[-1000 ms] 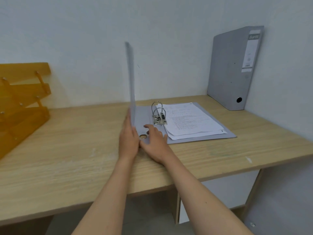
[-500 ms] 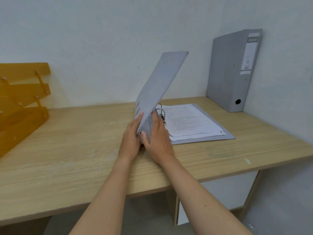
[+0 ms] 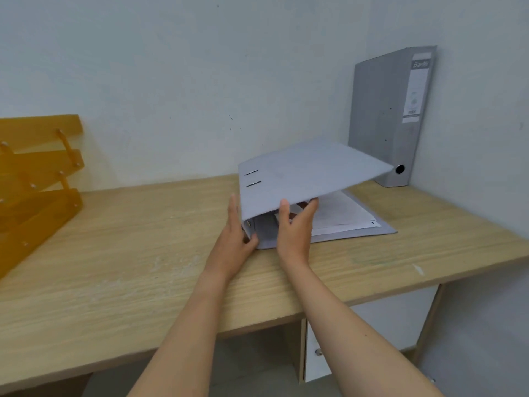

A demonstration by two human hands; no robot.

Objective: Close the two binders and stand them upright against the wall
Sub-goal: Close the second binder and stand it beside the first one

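A grey binder (image 3: 309,176) lies on the wooden desk (image 3: 128,253), its front cover tilted low over white papers (image 3: 343,213), still partly raised. My left hand (image 3: 236,239) presses against the binder's spine at its near left corner. My right hand (image 3: 294,224) holds the cover's near edge, thumb on top and fingers underneath. A second grey binder (image 3: 392,116) is closed and stands upright in the back right corner against the wall, spine label facing me.
An orange stacked letter tray (image 3: 34,181) sits at the desk's left end. White walls close off the back and right sides. A white drawer unit (image 3: 366,339) stands under the desk at right.
The binder's cover has swung from upright down to the right over the papers. My right hand moved from the inside of the binder to the cover's near edge.
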